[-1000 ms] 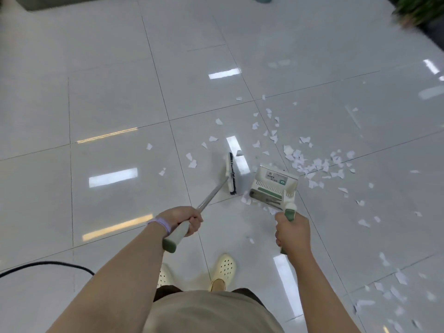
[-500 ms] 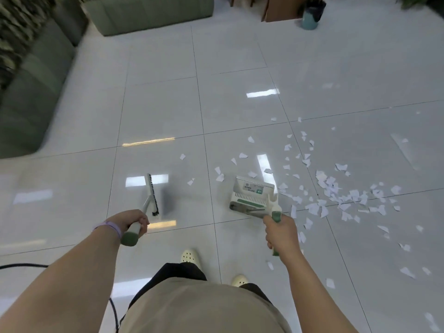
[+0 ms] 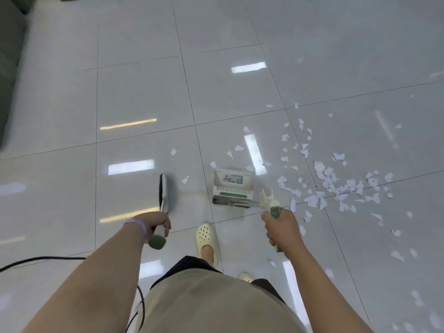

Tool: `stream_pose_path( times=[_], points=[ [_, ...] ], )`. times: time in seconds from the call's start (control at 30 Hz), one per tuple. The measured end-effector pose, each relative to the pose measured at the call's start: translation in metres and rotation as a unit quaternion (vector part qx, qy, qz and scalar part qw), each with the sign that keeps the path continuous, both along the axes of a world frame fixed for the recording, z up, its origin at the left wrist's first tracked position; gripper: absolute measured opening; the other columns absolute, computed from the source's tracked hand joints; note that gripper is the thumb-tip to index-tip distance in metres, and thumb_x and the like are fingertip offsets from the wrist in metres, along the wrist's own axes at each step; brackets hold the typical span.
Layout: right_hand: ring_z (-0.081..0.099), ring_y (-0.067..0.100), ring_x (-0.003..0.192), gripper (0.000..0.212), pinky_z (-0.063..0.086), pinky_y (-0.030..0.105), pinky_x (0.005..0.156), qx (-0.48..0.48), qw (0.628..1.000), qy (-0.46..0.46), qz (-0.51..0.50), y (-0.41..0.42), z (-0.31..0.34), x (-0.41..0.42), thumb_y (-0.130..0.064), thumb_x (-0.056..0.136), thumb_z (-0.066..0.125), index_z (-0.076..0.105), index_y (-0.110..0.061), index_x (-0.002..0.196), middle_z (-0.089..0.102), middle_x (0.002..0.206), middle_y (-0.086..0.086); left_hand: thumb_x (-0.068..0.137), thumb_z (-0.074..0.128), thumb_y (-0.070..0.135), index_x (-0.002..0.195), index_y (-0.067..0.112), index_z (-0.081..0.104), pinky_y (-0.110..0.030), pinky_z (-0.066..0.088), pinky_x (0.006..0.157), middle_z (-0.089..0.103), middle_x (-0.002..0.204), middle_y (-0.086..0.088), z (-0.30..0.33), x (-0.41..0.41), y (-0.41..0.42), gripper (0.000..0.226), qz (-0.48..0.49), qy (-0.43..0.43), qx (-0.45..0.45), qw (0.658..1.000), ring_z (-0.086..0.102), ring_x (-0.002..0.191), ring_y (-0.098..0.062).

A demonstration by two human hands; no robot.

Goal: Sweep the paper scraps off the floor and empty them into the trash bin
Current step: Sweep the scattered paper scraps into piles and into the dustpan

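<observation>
A: Nearest you, what's down by your feet?

B: Your beige shirt, dark shorts, one cream clog (image 3: 206,239) stepped forward on the floor (image 3: 134,92). A black cable (image 3: 43,259) runs along the tiles at your left.

A: And your hands?

B: Your left hand (image 3: 153,222) is wrapped round the broom (image 3: 163,191) handle, grip curled tight on it, green end cap poking out below the fist. A purple band sits on that wrist. Your right hand (image 3: 280,228) has its grip curled round the green handle of the dustpan (image 3: 233,188).

A: Where do the tools sit?

B: Broom head is out ahead of your left hand, well apart from the dustpan. Whether its bristles touch the tiles, I can't tell. The dustpan stands ahead of your right hand, mouth side hidden from here.

A: The scraps?

B: The paper scraps (image 3: 331,186) lie mostly right of the dustpan in a dense patch, thinning farther out and back along your right side. A few loose ones sit between broom and dustpan and just beyond it.
</observation>
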State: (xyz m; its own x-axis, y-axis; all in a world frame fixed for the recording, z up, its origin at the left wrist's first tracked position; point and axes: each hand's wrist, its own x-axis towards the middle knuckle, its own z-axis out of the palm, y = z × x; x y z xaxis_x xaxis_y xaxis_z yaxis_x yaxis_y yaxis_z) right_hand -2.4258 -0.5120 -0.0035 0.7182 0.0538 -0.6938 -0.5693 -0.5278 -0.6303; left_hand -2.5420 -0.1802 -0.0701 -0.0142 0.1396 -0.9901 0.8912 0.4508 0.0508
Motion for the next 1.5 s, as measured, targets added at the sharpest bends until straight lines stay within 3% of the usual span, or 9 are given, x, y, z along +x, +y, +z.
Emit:
stream_pose_path(
  times=[0.13,0.23,0.33,0.4,0.47,0.67,0.87,1.13,1.5],
  points=[
    [0.045,0.023,0.045,0.024,0.042,0.029,0.043,-0.065,0.997,-0.031,-0.026,0.009,0.006,0.007,-0.020,0.089,0.061,0.049,-0.010,0.071,0.049,0.058,0.007,0.083,0.055,-0.006,0.085,0.002,0.053,-0.025,0.051,0.051,0.056,0.075,-0.011,0.002,0.068,-0.052,0.008,-0.162,-0.016,-0.051,0.985,0.055,0.063,-0.022],
    [0.045,0.024,0.047,0.024,0.041,0.026,0.040,-0.098,0.993,-0.049,-0.051,0.006,0.016,0.009,-0.014,0.087,0.058,0.045,-0.009,0.067,0.046,0.057,0.006,0.086,0.050,-0.005,0.078,0.005,0.051,-0.026,0.050,0.061,0.052,0.070,-0.008,0.005,0.108,-0.093,0.013,-0.222,-0.036,-0.076,0.971,0.053,0.062,-0.021],
    [0.041,0.023,0.050,0.023,0.039,0.026,0.042,-0.126,0.985,-0.057,-0.105,-0.012,0.023,0.012,-0.013,0.085,0.057,0.043,-0.009,0.067,0.044,0.059,0.008,0.083,0.053,-0.006,0.079,0.004,0.052,-0.025,0.049,0.051,0.053,0.073,-0.009,0.000,0.135,-0.111,0.010,-0.293,-0.040,-0.085,0.951,0.054,0.060,-0.021],
    [0.038,0.021,0.049,0.023,0.036,0.028,0.046,-0.129,0.979,-0.059,-0.150,-0.021,0.027,0.011,-0.013,0.085,0.057,0.043,-0.009,0.067,0.042,0.059,0.010,0.076,0.055,-0.007,0.072,0.005,0.053,-0.020,0.045,0.048,0.052,0.070,-0.008,0.000,0.154,-0.112,0.012,-0.312,-0.050,-0.100,0.943,0.052,0.056,-0.021],
    [0.037,0.021,0.051,0.022,0.035,0.031,0.050,-0.131,0.973,-0.063,-0.181,-0.026,0.029,0.009,-0.011,0.084,0.057,0.044,-0.010,0.067,0.040,0.058,0.011,0.059,0.058,-0.008,0.058,0.007,0.053,-0.023,0.042,0.059,0.048,0.068,-0.007,-0.003,0.172,-0.107,0.016,-0.309,-0.067,-0.139,0.938,0.047,0.055,-0.020],
    [0.036,0.020,0.050,0.021,0.033,0.027,0.044,-0.134,0.963,-0.073,-0.223,-0.020,0.027,0.011,-0.010,0.083,0.057,0.043,-0.010,0.066,0.039,0.059,0.010,0.091,0.051,-0.003,0.079,0.011,0.044,-0.018,0.035,0.033,0.040,0.057,0.000,-0.014,0.204,-0.065,0.020,-0.233,-0.087,-0.215,0.945,0.037,0.038,-0.009],
    [0.042,0.022,0.047,0.026,0.036,0.025,0.042,-0.116,0.966,-0.083,-0.215,0.001,0.024,0.031,-0.015,0.087,0.058,0.044,-0.008,0.066,0.045,0.058,0.012,0.092,0.054,-0.002,0.086,0.011,0.044,-0.018,0.034,0.033,0.039,0.060,-0.001,-0.012,0.206,-0.012,0.018,-0.225,-0.123,-0.187,0.948,0.036,0.039,-0.008],
    [0.039,0.021,0.044,0.027,0.034,0.025,0.042,-0.071,0.987,-0.073,-0.122,0.047,0.015,0.069,-0.010,0.086,0.059,0.044,-0.009,0.063,0.043,0.054,0.009,0.096,0.049,-0.001,0.080,0.013,0.038,-0.017,0.031,0.029,0.035,0.054,0.001,-0.009,0.165,0.080,0.024,-0.013,-0.150,-0.123,0.981,0.033,0.035,-0.007],
    [0.042,0.022,0.054,0.022,0.036,0.032,0.052,-0.038,0.997,-0.044,0.058,0.095,0.005,0.141,-0.015,0.084,0.059,0.045,-0.009,0.068,0.046,0.061,0.010,0.097,0.051,0.001,0.090,0.009,0.046,-0.013,0.037,0.034,0.041,0.060,0.000,0.000,0.153,0.145,0.012,0.173,-0.096,-0.012,0.980,0.041,0.034,-0.008]
  ],
)
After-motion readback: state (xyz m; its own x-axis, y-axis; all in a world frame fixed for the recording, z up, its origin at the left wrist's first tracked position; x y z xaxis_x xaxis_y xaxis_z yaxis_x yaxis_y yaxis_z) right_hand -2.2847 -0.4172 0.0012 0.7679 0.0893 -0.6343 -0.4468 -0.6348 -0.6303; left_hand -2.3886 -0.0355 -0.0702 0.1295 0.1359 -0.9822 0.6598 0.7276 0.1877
